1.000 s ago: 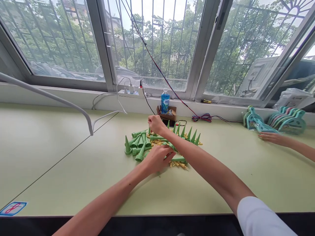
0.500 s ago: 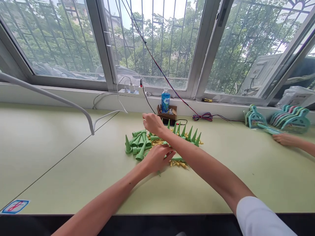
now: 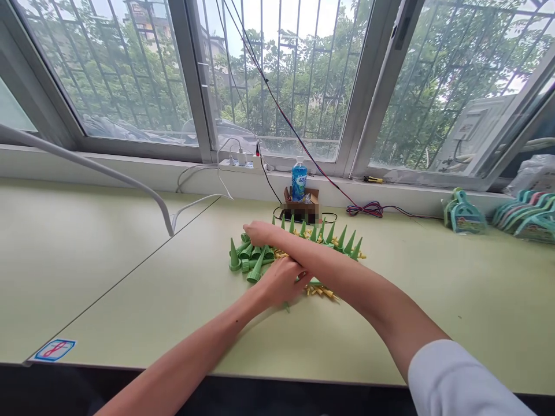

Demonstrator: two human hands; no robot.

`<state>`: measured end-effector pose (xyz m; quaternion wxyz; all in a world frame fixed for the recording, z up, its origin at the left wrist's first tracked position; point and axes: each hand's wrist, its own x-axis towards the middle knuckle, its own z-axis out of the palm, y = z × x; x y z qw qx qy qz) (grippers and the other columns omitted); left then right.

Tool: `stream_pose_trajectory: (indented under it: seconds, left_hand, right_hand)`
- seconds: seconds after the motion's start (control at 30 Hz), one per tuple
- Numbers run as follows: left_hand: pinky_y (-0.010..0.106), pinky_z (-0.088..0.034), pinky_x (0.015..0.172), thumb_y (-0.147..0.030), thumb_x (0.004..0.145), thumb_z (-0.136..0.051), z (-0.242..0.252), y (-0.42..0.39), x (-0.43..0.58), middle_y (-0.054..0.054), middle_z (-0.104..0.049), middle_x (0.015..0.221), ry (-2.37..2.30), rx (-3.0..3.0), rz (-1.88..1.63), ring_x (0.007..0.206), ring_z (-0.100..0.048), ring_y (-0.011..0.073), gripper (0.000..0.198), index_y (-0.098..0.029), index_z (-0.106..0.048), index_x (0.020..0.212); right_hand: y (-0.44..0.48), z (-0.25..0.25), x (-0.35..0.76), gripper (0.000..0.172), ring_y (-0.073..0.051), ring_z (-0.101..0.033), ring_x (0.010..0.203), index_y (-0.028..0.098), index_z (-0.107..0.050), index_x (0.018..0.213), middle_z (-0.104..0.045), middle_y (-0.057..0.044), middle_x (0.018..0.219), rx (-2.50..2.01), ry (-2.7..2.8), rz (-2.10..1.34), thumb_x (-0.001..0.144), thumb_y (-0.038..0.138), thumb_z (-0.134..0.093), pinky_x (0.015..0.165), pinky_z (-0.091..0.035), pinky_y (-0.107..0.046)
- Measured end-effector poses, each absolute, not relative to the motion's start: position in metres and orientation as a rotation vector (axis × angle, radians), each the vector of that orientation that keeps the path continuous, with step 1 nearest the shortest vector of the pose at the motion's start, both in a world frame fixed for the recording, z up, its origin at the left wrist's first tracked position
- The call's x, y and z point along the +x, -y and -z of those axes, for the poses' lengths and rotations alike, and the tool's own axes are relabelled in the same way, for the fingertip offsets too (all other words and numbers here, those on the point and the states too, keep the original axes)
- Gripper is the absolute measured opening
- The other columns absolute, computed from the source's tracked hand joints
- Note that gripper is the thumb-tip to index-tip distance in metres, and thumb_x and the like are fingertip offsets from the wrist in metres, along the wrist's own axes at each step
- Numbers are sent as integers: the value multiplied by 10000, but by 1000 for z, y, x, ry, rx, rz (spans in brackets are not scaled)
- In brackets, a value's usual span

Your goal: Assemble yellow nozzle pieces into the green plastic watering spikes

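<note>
Right hand (image 3: 259, 233) and left hand (image 3: 284, 282) curl their fingers, hold impossible to tell; around them, green cones (image 3: 234, 260) stand, probably steadied by wide bases.

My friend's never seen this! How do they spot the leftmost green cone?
Start at the table by the windows. Near its middle is a pile of green cones. The leftmost cone stands upright at the pile's edge, while the cones right beside it lean or lie down.
</note>
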<state>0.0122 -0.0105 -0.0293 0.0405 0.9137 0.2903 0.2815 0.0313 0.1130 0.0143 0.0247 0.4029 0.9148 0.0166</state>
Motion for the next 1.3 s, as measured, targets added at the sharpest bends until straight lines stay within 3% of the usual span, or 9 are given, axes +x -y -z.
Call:
stream_pose_trajectory:
  seconds: [0.33, 0.67, 1.0, 1.17, 1.3]
  left_hand:
    - [283, -387, 577, -133, 786, -500, 29, 12, 12, 61, -705, 713, -904, 2783, -841, 629, -580, 181, 223, -170, -677, 656]
    - [278, -392, 577, -112, 774, -524, 26, 11, 12, 51, -713, 720, -850, 2782, -843, 632, -591, 181, 210, -173, -693, 666]
    - [283, -417, 617, -134, 836, -499, 24, 15, 12, 63, -723, 755, -804, 2790, -824, 662, -620, 188, 244, -175, -710, 721]
    - [268, -399, 600, -275, 942, -439, 23, 15, 12, 38, -609, 600, -756, 2786, -932, 591, -555, 146, 381, -170, -623, 624]
    - [266, -302, 490, -276, 957, -420, 21, 15, 11, -9, -444, 478, -555, 2740, -1398, 464, -417, 107, 444, -176, -484, 529]
  right_hand:
    - [-121, -10, 25, 211, -225, -663, 855, 102, -625, 929, -668, -175, 1031, 1332, -2781, 5, 756, -5, -567, 615, -457, -249]
    - [-125, -5, 29, 250, -170, -608, 801, 151, -551, 994, -646, -112, 1064, 1332, -2900, 33, 779, 23, -557, 546, -367, -206]
    - [-115, -19, 40, 128, -136, -531, 723, 154, -519, 956, -639, -76, 933, 1318, -3096, 20, 844, 93, -533, 562, -306, -206]
    - [-93, -36, 65, 82, -117, -473, 705, 160, -490, 948, -595, -27, 844, 1259, -3424, 99, 873, 140, -518, 629, -325, -209]
    - [-72, -40, 95, 75, -123, -462, 693, 159, -466, 945, -564, -20, 811, 1199, -3655, 93, 877, 151, -496, 653, -342, -228]
